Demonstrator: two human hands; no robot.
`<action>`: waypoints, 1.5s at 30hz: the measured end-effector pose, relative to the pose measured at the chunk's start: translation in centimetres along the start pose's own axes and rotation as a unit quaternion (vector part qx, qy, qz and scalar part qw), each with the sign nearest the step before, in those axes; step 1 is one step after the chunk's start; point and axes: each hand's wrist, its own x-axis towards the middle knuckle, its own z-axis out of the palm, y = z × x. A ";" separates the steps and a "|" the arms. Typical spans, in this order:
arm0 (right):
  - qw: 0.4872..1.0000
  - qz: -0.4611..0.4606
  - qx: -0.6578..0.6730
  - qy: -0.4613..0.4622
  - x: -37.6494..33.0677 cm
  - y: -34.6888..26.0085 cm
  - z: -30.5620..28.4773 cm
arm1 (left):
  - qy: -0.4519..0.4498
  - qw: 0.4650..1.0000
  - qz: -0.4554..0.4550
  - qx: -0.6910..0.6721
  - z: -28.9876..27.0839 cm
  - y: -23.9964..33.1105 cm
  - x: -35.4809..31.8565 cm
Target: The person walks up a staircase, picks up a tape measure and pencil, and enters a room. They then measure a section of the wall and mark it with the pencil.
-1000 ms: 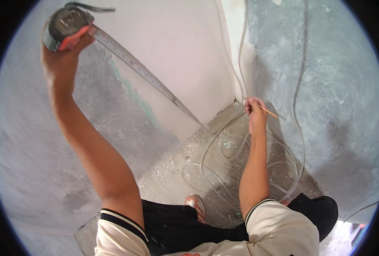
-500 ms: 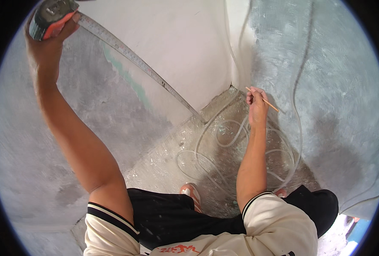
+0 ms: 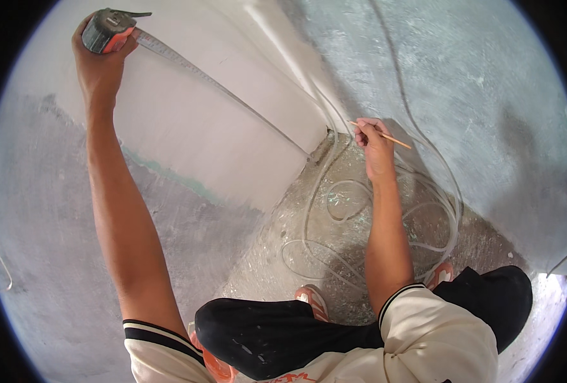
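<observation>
Raised at the upper left, my left hand [image 3: 101, 73] is closed round a black and orange tape measure [image 3: 110, 32]. Its blade [image 3: 213, 83] runs down across the white wall section, and the far end meets the floor near the room corner. My right hand [image 3: 376, 143] pinches a thin wooden pencil [image 3: 391, 138] between thumb and fingers, to the right of the blade's lower end and apart from it. Below and beside this hand, a clear hose [image 3: 307, 217] lies in loose loops on the floor.
A grey wall [image 3: 488, 115] stands on the right, with a stretch of hose along it. The left wall [image 3: 168, 236] is grey plaster below white, with a green strip between. My shoes [image 3: 313, 300] are on the speckled floor [image 3: 264, 268]. A red-orange object [image 3: 216, 365] shows by my left leg.
The tape measure in my left hand appears slightly lower and further right. My right hand has shifted a little left and up with the pencil. The whole view has turned somewhat.
</observation>
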 end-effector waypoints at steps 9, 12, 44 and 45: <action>1.000 -0.003 -0.012 0.023 0.0 -1.7 -3.1 | -0.024 0.992 -0.050 -0.110 2.2 -1.0 1.5; 1.000 -0.008 -0.005 0.030 0.4 -1.6 -3.7 | -0.040 0.996 -0.044 -0.066 2.3 -1.2 1.9; 0.999 0.046 0.002 -0.010 -0.9 0.0 -0.8 | 0.004 1.000 0.006 0.014 3.8 -1.6 2.0; 0.998 0.061 -0.005 -0.018 -1.1 0.2 -0.3 | 0.005 1.000 0.004 0.010 3.8 -1.5 2.1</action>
